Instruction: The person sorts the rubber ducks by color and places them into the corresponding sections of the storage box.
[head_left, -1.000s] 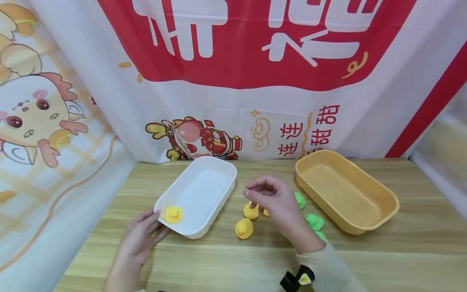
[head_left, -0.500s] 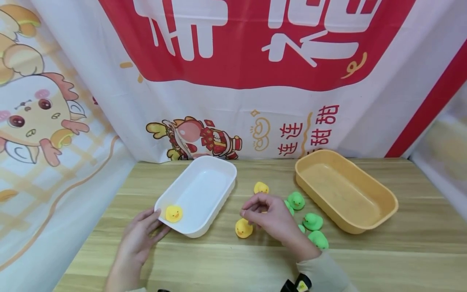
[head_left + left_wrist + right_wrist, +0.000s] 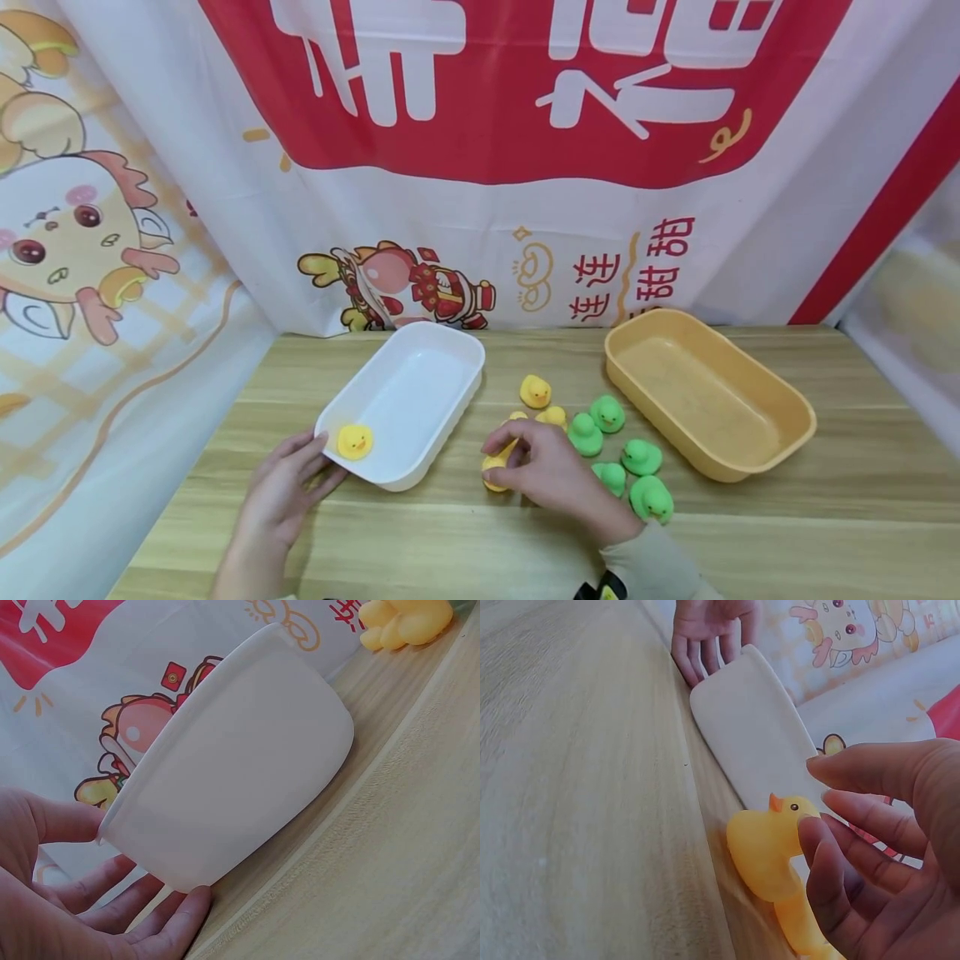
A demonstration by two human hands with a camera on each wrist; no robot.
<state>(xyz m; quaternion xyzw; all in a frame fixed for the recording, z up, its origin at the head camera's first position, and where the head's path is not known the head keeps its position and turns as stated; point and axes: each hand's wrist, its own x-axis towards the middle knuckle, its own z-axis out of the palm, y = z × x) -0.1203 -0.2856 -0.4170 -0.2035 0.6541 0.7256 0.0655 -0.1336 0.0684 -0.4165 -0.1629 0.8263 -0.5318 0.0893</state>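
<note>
My left hand (image 3: 281,483) holds the near left corner of a white plastic tub (image 3: 442,412), thumb at the rim and fingers against the outer wall and underside. One yellow rubber duck (image 3: 355,442) is inside that tub. My right hand (image 3: 551,471) is over another yellow rubber duck (image 3: 493,473) on the table, which it partly hides. In the right wrist view, the fingers are spread and bent around this duck (image 3: 761,847), one fingertip at its head, without a closed pinch. More yellow ducks (image 3: 536,392) stand just behind the hand.
Several green rubber ducks (image 3: 642,457) stand right of my right hand. A tan plastic tub (image 3: 780,387) sits at the back right, with no ducks visible inside. A printed cloth (image 3: 510,200) hangs along the table's back edge.
My right hand has come down and toward me, from above the yellow ducks to the nearest one. More green ducks are uncovered. The left hand and white tub stay put.
</note>
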